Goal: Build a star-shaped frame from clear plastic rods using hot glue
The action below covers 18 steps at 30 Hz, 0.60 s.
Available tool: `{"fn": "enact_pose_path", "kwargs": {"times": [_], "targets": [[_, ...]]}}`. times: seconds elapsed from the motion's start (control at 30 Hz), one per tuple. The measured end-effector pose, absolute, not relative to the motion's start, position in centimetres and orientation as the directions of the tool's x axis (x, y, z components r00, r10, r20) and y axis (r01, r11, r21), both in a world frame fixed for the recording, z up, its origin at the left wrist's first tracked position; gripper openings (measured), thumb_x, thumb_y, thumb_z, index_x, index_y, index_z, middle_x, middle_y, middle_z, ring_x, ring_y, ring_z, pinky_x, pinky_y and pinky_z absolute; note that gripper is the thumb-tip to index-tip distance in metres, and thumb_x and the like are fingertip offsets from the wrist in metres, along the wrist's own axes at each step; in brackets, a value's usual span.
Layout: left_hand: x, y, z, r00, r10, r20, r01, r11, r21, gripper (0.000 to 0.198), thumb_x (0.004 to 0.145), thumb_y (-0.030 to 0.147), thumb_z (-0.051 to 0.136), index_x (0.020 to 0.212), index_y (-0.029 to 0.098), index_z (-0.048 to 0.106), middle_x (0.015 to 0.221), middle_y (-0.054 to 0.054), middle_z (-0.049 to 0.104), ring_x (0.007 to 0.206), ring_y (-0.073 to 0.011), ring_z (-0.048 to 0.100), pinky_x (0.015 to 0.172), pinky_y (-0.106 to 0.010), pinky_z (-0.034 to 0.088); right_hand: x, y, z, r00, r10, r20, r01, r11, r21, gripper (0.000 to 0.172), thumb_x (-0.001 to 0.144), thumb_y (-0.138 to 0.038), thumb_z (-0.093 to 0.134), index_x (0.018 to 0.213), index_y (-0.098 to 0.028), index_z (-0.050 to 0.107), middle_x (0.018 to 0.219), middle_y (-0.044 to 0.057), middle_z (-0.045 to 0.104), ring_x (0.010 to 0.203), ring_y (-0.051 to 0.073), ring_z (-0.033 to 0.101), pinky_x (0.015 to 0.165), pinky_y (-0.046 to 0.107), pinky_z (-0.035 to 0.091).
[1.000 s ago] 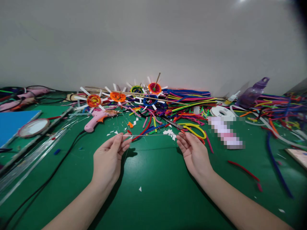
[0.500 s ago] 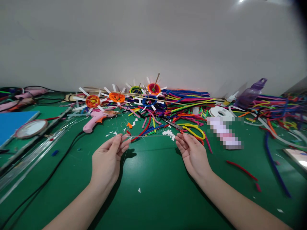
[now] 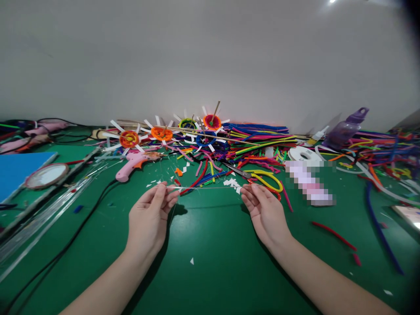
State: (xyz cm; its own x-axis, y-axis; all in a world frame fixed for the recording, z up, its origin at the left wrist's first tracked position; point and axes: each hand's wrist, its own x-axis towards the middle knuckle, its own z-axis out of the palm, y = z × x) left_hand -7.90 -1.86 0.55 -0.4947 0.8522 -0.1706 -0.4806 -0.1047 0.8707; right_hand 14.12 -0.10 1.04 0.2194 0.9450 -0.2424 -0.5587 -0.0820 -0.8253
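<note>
A thin clear thread (image 3: 206, 187) runs nearly level between my two hands above the green table (image 3: 203, 275). My left hand (image 3: 149, 214) pinches its left end between thumb and forefinger, and a fine strand hangs below those fingers. At the other end, my right hand (image 3: 265, 210) is closed in a pinch on the thread. Just beyond the thread lie small white paper scraps (image 3: 232, 183) and a pair of scissors (image 3: 241, 172), whose handles are partly hidden by yellow and red pipe cleaners (image 3: 267, 180) and my right fingers.
A pink glue gun (image 3: 131, 166) lies at left, its black cord (image 3: 78, 225) trailing toward me. Several flower-like pieces with white paper strips (image 3: 129, 139) stand at the back beside piled pipe cleaners (image 3: 262, 135). Rightward are a white spool (image 3: 303, 155) and a purple bottle (image 3: 344, 131).
The whole view has shifted slightly, so things appear a little farther right. Both hands keep their pinch, and the thread stays stretched between them.
</note>
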Motion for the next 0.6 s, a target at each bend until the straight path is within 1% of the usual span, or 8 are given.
{"fn": "enact_pose_path", "kwargs": {"times": [0.2,0.37,0.6], "targets": [[-7.99,-1.81,0.45,-0.488,0.855,-0.173,-0.495,-0.109,0.862,0.025,0.064,0.03,0.077,0.081,0.016,0.065,0.08,0.0,0.068,0.071,-0.0098,0.066,0.068,-0.02,0.053,14.1,-0.08,1.1,0.228,0.938,-0.26,-0.563,-0.09,-0.821,0.02,0.065,-0.027,0.078,0.076,-0.015,0.066,0.081,0.004,0.072,0.076,0.013,0.069,0.07,0.021,0.058],[-7.98,-1.76,0.58,-0.494,0.846,-0.199,-0.522,-0.106,0.846,0.025,0.062,0.03,0.078,0.077,0.015,0.064,0.067,0.003,0.063,0.063,-0.0074,0.062,0.066,-0.019,0.053,14.07,-0.06,1.1,0.226,0.938,-0.262,-0.568,-0.091,-0.818,0.02,0.065,-0.026,0.078,0.076,-0.015,0.066,0.08,0.004,0.072,0.076,0.013,0.069,0.068,0.02,0.058],[-7.93,-1.88,0.89,-0.465,0.858,-0.217,-0.542,-0.082,0.837,0.021,0.064,0.025,0.076,0.078,0.015,0.064,0.068,0.003,0.062,0.062,-0.0077,0.062,0.063,-0.019,0.053,14.12,-0.06,0.96,0.232,0.937,-0.26,-0.549,-0.095,-0.83,0.022,0.064,-0.028,0.079,0.077,-0.015,0.066,0.081,0.004,0.072,0.076,0.014,0.069,0.069,0.021,0.058]]}}
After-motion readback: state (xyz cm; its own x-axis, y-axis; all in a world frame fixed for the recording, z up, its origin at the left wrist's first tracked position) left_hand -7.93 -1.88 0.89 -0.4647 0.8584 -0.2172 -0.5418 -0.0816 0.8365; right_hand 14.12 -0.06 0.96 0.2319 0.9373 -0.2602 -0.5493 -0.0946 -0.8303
